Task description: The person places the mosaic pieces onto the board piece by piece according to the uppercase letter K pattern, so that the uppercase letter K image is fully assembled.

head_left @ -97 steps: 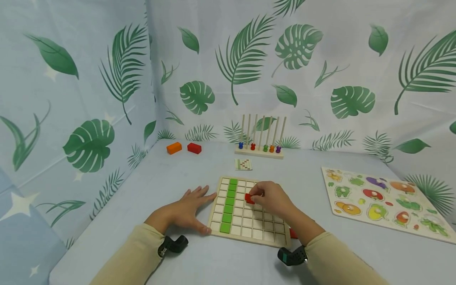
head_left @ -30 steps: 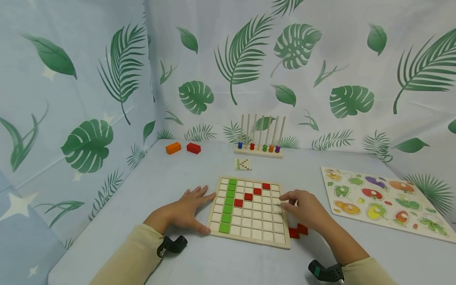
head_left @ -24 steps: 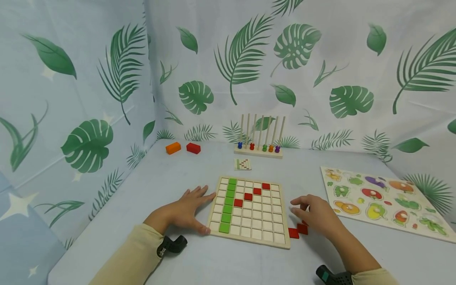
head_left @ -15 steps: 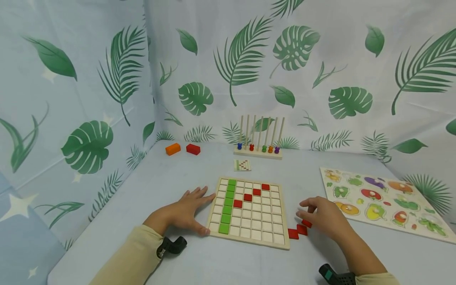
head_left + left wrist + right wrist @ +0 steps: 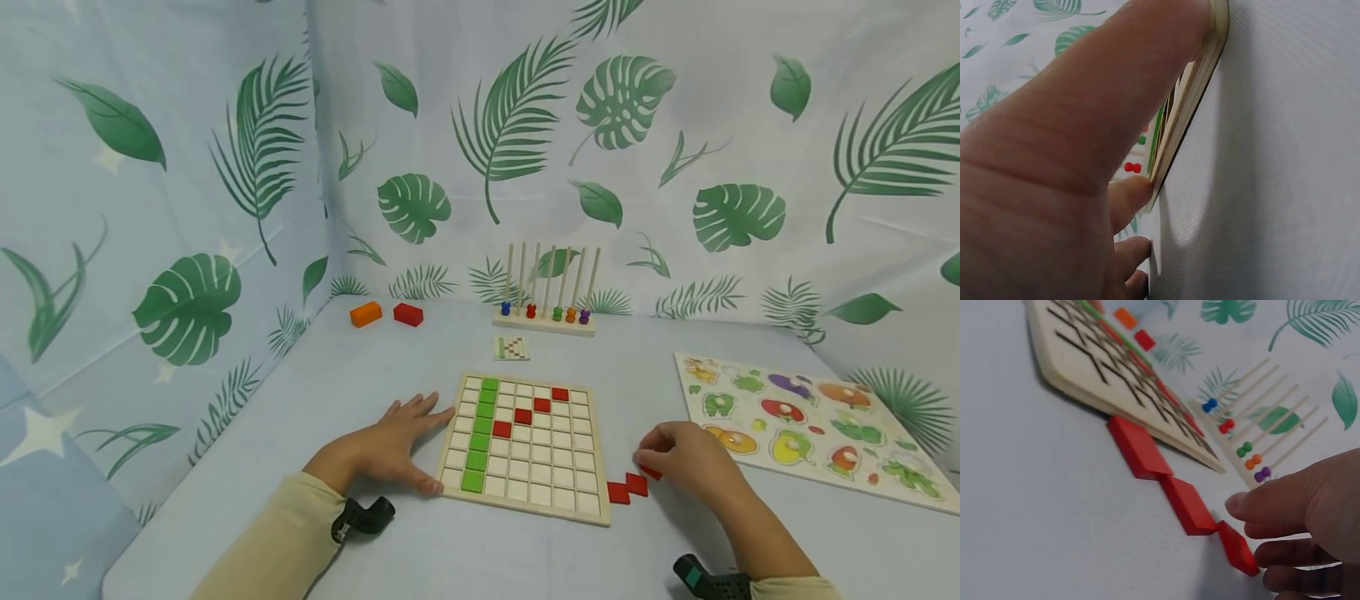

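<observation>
Grid board [image 5: 525,442] has a full green column and four red tiles in a diagonal, so I'd say roughly halfway. Three loose red tiles [image 5: 633,483] sit on the counter at its 4 o'clock corner; right hand [image 5: 686,458] pinches the outermost, left hand [image 5: 390,446] lies flat, steadying the board.

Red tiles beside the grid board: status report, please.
Right hand touching end red tile, grasp unclear. Left hand flat against grid board. Nothing in the way.

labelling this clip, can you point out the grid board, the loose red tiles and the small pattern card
grid board [image 5: 529,492], head view, bare white cells near its front edge
loose red tiles [image 5: 1139,449], right wrist view, top of the nearest tile
pattern card [image 5: 512,347], head view, its middle
</observation>
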The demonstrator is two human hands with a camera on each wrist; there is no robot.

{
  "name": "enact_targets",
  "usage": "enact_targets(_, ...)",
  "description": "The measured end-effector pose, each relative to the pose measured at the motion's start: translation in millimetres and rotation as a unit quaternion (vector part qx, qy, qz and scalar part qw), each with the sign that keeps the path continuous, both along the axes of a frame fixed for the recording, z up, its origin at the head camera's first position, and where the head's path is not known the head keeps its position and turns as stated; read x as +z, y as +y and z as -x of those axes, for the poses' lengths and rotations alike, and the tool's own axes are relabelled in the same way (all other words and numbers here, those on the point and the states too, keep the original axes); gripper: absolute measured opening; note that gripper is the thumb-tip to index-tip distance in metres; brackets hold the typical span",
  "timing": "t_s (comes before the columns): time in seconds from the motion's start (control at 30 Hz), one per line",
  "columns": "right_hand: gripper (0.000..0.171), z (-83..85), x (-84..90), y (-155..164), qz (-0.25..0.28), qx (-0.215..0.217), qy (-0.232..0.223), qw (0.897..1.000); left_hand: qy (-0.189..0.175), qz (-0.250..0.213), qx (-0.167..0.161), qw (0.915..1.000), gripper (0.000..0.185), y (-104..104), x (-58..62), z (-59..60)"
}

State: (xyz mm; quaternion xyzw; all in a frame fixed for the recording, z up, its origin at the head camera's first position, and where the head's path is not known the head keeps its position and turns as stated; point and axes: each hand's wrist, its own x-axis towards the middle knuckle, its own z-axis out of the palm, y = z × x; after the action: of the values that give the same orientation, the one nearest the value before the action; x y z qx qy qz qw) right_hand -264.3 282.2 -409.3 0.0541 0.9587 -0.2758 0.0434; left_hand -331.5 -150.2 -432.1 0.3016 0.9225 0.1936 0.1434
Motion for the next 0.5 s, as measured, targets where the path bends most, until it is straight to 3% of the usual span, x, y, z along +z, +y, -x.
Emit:
enact_targets(0.23, 0.037, -5.8, 6.3, 10.5, 0.005, 0.011, -0.026, 1.000, -0.003, 0.001, 0.004, 1.0000, 0.113, 1.1, 0.1, -0.4)
enact_targets(0.5, 0.035, -5.2, 4.3, 10.5, 0.021, 0.008, -0.030, 0.999, 0.000, 0.000, -0.003, 1.0000, 0.113, -0.6, -1.4, 1.0)
